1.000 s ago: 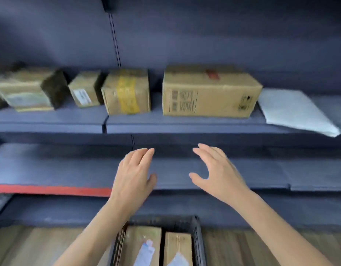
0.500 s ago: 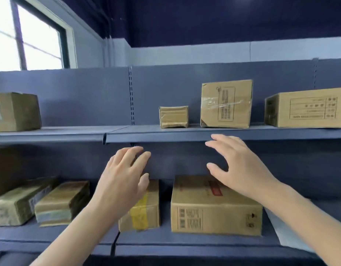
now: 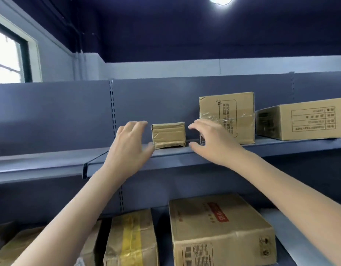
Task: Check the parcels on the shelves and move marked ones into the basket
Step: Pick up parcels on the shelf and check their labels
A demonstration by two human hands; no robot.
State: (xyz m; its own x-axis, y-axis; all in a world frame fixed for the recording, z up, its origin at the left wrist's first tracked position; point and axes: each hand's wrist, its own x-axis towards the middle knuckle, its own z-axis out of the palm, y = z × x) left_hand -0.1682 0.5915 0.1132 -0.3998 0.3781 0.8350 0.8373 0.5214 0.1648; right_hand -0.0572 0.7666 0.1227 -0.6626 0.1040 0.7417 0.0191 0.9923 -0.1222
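A small taped cardboard parcel [image 3: 168, 134] stands on the upper blue shelf [image 3: 185, 156]. My left hand [image 3: 129, 148] is raised just left of it, fingers spread, thumb close to its lower left corner. My right hand [image 3: 211, 140] hovers just right of it with fingers extended, a narrow gap showing between fingertips and box. Neither hand holds anything. Behind my right hand stands a tall parcel [image 3: 231, 116] with clear tape. The basket is out of view.
A wide printed box [image 3: 304, 120] sits at the right on the upper shelf. On the shelf below lie a large box with a red label [image 3: 219, 227], a yellow-taped parcel [image 3: 131, 239] and more parcels at the lower left [image 3: 10, 246]. A window [image 3: 6, 58] is at the left.
My view has risen from the lower shelves and basket to the upper shelf. Both hands have lifted and closed in on either side of the small parcel.
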